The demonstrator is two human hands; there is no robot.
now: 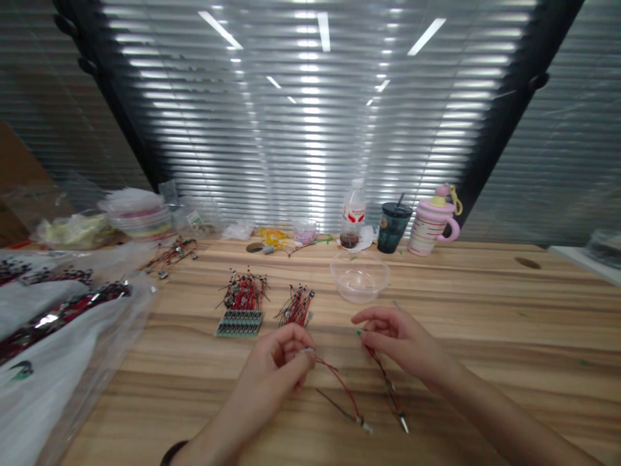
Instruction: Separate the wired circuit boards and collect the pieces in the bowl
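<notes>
My left hand (281, 362) is closed in a pinch on a small wired part (305, 350) with a pale, shiny end. Red and dark wires (347, 388) trail from it to a small whitish piece over the table. To the right, my right hand (398, 340) pinches a small green circuit board (359, 331) between thumb and fingers. From that board red and black wires (385, 378) run down to a silver tip. Beyond my left hand lie a bundle of red and black wires (298, 307) and a panel of small circuit boards (239, 323).
A larger wire heap (245, 289) lies behind the panel. A clear plastic bowl (359, 278) stands mid-table. Along the back are a bottle (353, 217), a dark tumbler (394, 226) and a pink mug (429, 226). Plastic bags (92, 362) of wired parts cover the left.
</notes>
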